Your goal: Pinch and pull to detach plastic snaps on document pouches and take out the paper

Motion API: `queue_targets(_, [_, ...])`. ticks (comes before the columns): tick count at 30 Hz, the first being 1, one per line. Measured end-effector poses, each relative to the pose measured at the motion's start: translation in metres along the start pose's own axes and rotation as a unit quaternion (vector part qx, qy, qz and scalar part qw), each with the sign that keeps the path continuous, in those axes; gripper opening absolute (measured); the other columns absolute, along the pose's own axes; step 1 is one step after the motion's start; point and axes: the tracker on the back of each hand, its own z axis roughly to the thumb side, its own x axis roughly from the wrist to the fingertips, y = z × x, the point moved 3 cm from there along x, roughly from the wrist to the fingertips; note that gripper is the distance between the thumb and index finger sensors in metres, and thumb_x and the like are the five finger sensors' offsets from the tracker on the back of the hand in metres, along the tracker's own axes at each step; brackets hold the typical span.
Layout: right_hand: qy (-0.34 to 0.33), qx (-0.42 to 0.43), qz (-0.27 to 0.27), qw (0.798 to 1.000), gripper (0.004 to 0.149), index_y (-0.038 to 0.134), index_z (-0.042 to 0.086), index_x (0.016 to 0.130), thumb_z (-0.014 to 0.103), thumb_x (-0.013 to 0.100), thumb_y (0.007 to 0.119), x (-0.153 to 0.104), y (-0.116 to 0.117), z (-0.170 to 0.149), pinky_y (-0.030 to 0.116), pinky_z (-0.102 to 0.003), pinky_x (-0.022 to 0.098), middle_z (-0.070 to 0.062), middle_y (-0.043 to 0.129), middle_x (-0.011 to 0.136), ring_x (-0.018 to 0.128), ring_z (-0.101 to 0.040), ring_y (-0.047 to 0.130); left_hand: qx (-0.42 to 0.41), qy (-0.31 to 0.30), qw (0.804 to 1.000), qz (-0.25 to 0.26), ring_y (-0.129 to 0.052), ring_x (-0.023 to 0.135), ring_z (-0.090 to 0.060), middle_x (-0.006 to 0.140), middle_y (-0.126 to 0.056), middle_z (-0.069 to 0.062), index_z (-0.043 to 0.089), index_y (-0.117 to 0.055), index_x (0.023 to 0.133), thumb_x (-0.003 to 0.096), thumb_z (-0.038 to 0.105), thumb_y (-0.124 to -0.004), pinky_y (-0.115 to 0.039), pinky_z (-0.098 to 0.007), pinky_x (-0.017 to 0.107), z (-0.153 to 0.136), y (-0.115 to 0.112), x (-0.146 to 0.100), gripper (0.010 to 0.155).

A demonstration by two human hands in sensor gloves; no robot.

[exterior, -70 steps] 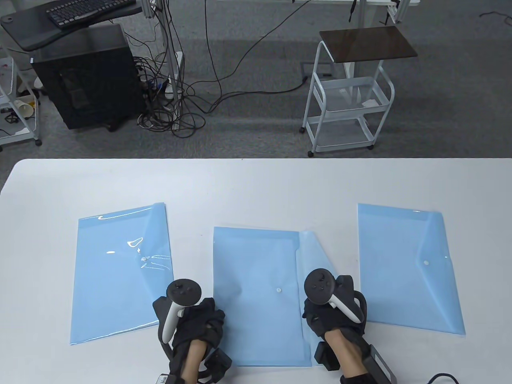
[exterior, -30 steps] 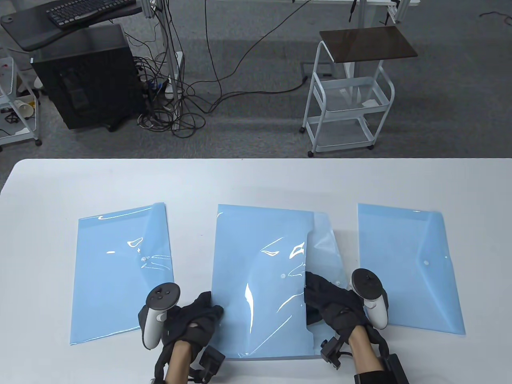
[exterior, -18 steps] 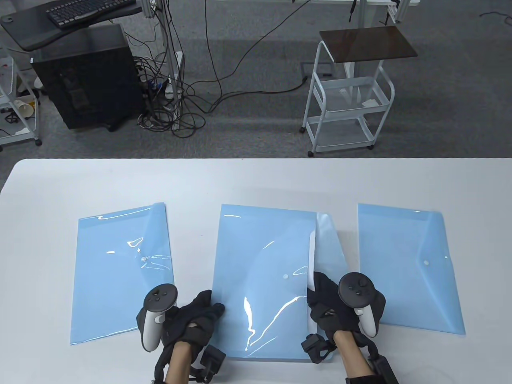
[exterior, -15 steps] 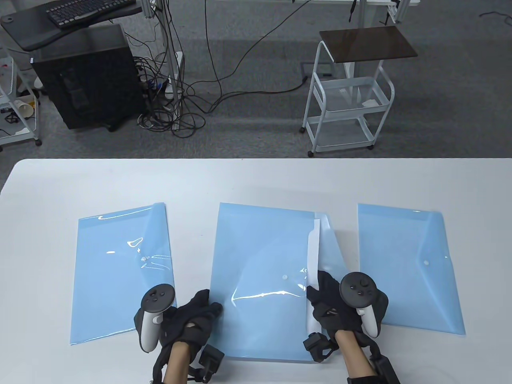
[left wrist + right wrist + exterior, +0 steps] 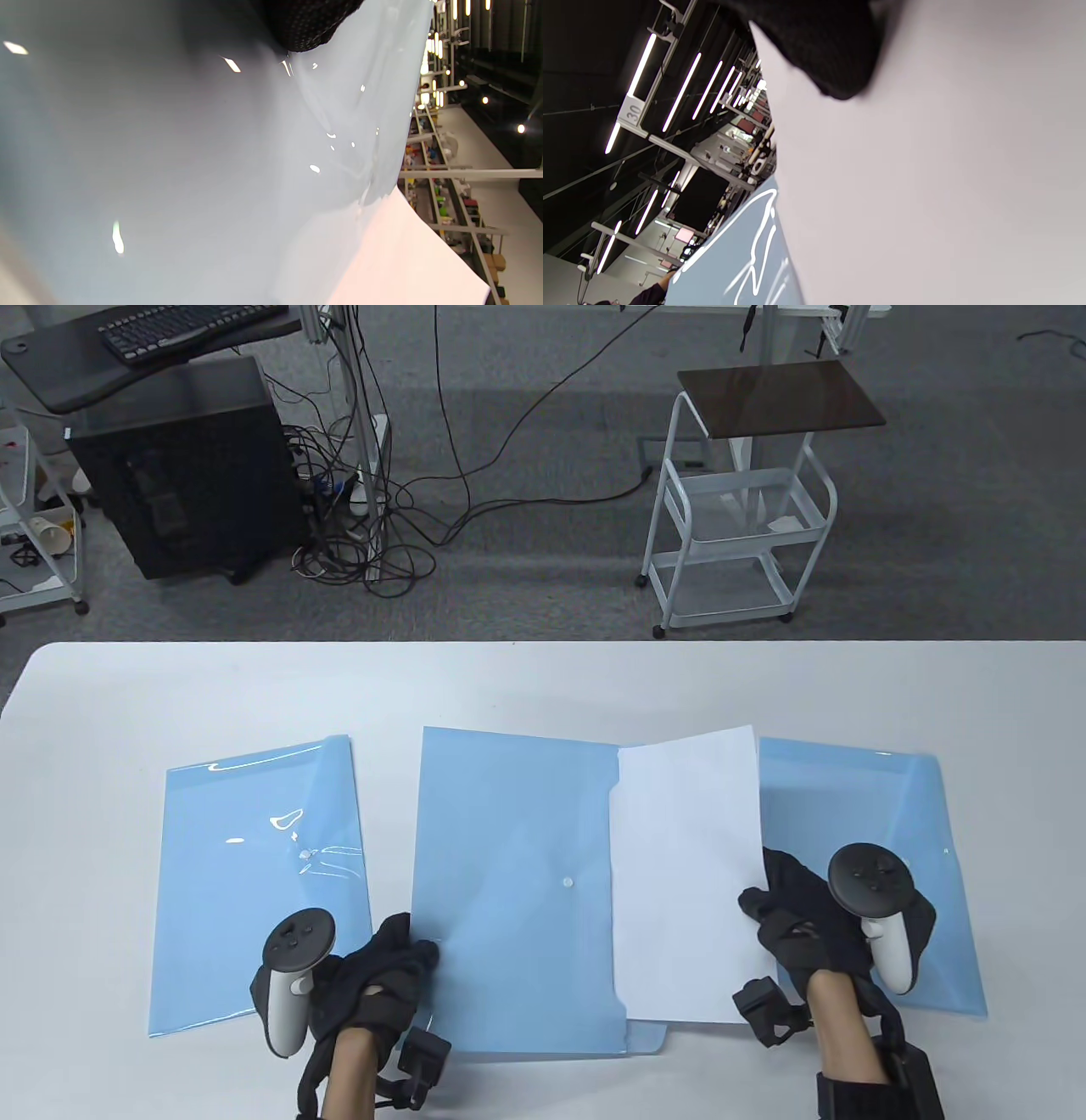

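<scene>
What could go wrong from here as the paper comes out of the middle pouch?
1. The right hand holds the paper only at its right edge, so the sheet may bend or crease.
2. The left hand holds only the near left corner of the middle pouch, so the pouch may slide along.
3. The paper already overlaps the right pouch and may nudge it.
</scene>
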Motion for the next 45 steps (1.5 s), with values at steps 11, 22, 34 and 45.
queue_targets(11, [0.022,0.044,-0.083,0.995,0.048,0.073,0.003,0.099,0.007,0.051,0.078,0.005,-0.103,-0.018,0.089,-0.050,0.031,-0.023,0.095,0.082,0.048,-0.037,0.102,-0.027,0.001,1.000,0.001,-0.105,0.054,-0.025,0.085,-0.091,-0.007,0.018,-0.062,0.099,0.0549,0.021,-0.071,-0.092,-0.036,0.038,-0.002,0.007,0.000,0.045])
queue_targets(22, [0.054,-0.005,-0.078,0.996,0.048,0.072,0.004,0.099,0.010,0.052,0.079,0.042,-0.081,-0.040,0.089,-0.050,0.030,-0.021,0.096,0.081,0.047,-0.035,0.102,-0.049,0.004,0.999,-0.011,-0.105,0.051,-0.024,0.084,-0.091,-0.008,0.017,-0.062,0.099,0.0548,0.021,-0.071,-0.093,-0.035,0.037,-0.006,0.009,0.000,0.046])
queue_targets(34, [0.050,-0.114,-0.034,0.992,0.053,0.073,0.004,0.099,0.015,0.049,0.088,0.100,0.020,-0.011,0.091,-0.049,0.028,-0.017,0.099,0.077,0.044,-0.033,0.104,-0.021,0.011,1.000,-0.020,-0.104,0.049,-0.024,0.083,-0.092,-0.008,0.015,-0.063,0.099,0.0547,0.020,-0.071,-0.092,-0.036,0.035,-0.005,0.002,0.000,0.046])
queue_targets(45, [0.072,-0.226,-0.050,0.970,0.058,0.074,0.000,0.097,0.022,0.047,0.093,0.129,0.070,-0.006,0.093,-0.047,0.025,-0.017,0.102,0.072,0.040,-0.032,0.106,-0.022,0.029,0.999,-0.006,-0.104,0.049,-0.024,0.083,-0.091,-0.008,0.013,-0.062,0.100,0.0549,0.021,-0.071,-0.092,-0.035,0.035,-0.011,0.012,0.007,0.046])
